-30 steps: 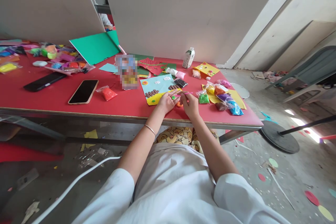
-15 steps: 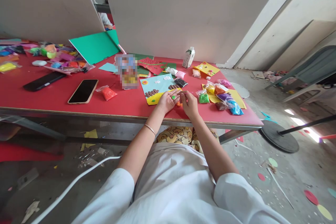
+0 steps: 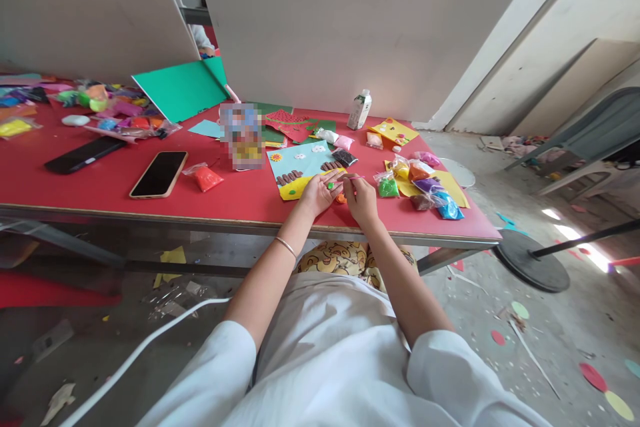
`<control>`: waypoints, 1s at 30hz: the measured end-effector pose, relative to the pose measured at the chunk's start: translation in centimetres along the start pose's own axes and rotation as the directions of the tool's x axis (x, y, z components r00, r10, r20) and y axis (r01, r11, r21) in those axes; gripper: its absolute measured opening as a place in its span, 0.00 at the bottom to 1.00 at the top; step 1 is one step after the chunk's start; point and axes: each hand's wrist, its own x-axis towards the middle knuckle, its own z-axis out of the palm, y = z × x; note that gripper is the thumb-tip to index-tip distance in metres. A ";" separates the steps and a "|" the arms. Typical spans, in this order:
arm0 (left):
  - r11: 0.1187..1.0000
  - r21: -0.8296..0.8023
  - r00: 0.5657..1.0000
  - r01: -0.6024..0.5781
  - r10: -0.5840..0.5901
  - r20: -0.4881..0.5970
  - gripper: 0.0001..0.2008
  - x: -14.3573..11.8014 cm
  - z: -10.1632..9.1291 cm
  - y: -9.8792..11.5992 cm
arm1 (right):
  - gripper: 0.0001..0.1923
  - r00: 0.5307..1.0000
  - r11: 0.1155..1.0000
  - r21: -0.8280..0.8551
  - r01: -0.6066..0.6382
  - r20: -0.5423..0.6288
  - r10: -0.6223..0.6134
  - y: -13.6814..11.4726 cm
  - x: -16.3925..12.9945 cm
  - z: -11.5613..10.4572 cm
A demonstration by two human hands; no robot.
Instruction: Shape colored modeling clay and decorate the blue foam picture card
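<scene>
Working at the surface's (image 3: 240, 197) near edge, 2 hands meet over 1 blue-and-yellow craft card (image 3: 300, 170). Left hand (image 3: 320, 192) lies palm up, fingers spread wide, with 1 small green clay bit (image 3: 330, 185) on the palm. Right hand (image 3: 361, 199) sits just beside it, grip narrow, thumb and forefinger pinched on 1 thin pink tool (image 3: 351, 177) whose tip is at the left fingertips. Just under the hands, 1 orange piece (image 3: 341, 199) peeks out. Counting on: 2 phones, 1 tan-cased (image 3: 159, 174) and 1 black (image 3: 85, 155), toward the left edge; 1 orange clay bag (image 3: 206, 179) between them and the card; 1 white bottle (image 3: 359, 109) at the far edge. Against half a second ago, nothing has shifted; both hands hold their places.
</scene>
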 end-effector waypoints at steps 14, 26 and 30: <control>1.000 0.005 1.000 0.003 -0.003 -0.006 0.30 0.0 -0.1 0.0 | 0.15 0.999 0.998 -0.054 0.044 0.026 -0.042 0.0 -0.1 0.1; 1.000 -0.018 1.000 0.014 -0.014 0.027 0.35 -0.2 0.3 -0.2 | 0.15 0.999 0.994 -0.106 0.038 0.028 -0.035 0.1 -0.1 0.1; 1.000 0.018 1.000 0.004 -0.004 0.012 0.33 -0.2 0.4 -0.2 | 0.15 0.999 0.993 -0.107 0.038 0.024 -0.036 0.1 -0.1 0.2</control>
